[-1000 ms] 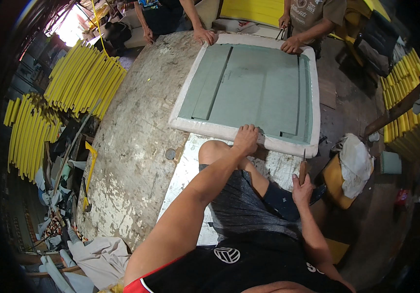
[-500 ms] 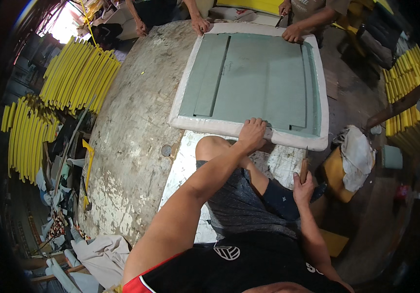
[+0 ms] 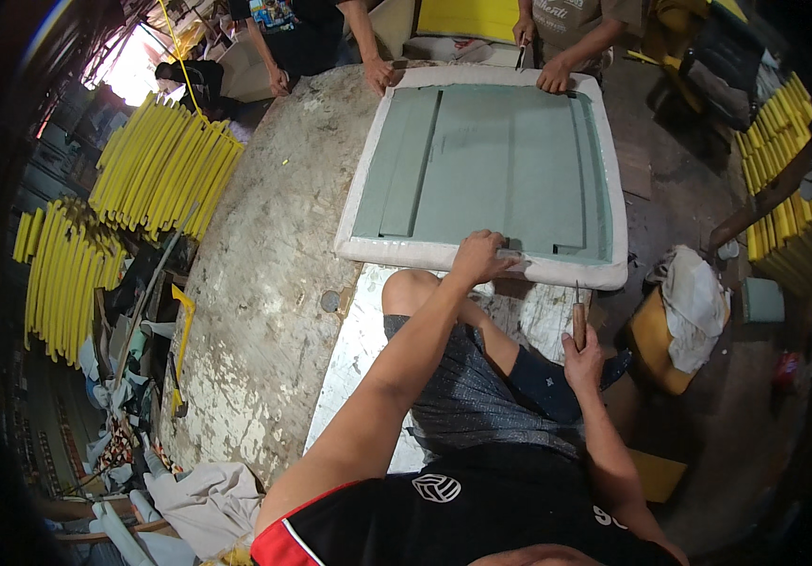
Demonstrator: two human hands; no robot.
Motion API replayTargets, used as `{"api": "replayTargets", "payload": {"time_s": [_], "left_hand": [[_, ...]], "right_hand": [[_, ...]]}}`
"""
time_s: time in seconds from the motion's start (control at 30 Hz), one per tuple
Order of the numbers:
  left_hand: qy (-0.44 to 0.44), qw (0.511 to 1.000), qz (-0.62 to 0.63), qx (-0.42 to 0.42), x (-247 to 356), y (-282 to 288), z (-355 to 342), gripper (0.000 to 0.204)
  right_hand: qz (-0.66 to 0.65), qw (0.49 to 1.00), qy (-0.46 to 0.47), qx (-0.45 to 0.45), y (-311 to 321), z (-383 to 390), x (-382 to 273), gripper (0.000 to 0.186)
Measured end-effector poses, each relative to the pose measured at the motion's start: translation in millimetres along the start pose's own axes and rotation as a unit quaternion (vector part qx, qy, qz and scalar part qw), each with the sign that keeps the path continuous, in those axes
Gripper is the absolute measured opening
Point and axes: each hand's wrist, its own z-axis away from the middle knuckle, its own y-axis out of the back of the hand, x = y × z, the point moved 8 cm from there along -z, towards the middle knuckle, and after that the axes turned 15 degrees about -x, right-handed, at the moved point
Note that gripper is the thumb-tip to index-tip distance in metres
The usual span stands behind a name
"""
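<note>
While the person sits at the near edge of the table, the left hand rests palm-down on the near border of the upholstered panel, fingers curled together over the white padded edge and pressing on it. That panel lies flat on the worn, paint-stained table, grey-green backing upward, with the white edging wrapped around all four sides. Lower and to the right, well apart from the panel, the right hand is closed around the wooden handle of a tool, which stands roughly upright beside the person's bent knee; the working end of the tool is too small to identify. At the far side of the panel, two other people stand with their hands on its border: one hand near the far left corner, another hand near the far right, the latter beside a thin dark implement held upright by that same person. Stacks of yellow curved strips lie off the table to the left, and more yellow pieces sit at the right. A white cloth is draped over a yellow object on the floor to the right.
</note>
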Motion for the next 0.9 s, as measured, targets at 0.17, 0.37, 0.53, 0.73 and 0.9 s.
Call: {"api": "replayTargets", "payload": {"time_s": [0.17,0.37,0.53,0.73,0.9], "left_hand": [[-0.037,0.995,0.082,0.049,40.9,40.6,16.4,0.047],[-0.050,0.994,0.072,0.058,75.7,46.8,24.1,0.044],[0.000,1.000,0.011,0.025,23.0,-13.7,23.7,0.046],[0.038,0.999,-0.005,0.021,27.4,-20.2,16.1,0.049],[0.060,0.998,0.003,-0.024,24.8,-23.2,10.5,0.050]], "right_hand": [[0.001,1.000,0.019,0.019,-4.8,-4.3,13.7,0.053],[-0.015,0.997,-0.056,-0.049,0.0,2.6,1.0,0.056],[0.014,1.000,-0.019,-0.013,1.6,3.9,-6.8,0.053],[-0.017,0.999,-0.026,-0.029,-3.3,-1.1,2.1,0.052],[-0.007,0.999,-0.027,-0.028,-3.6,-1.1,-0.3,0.052]]}}
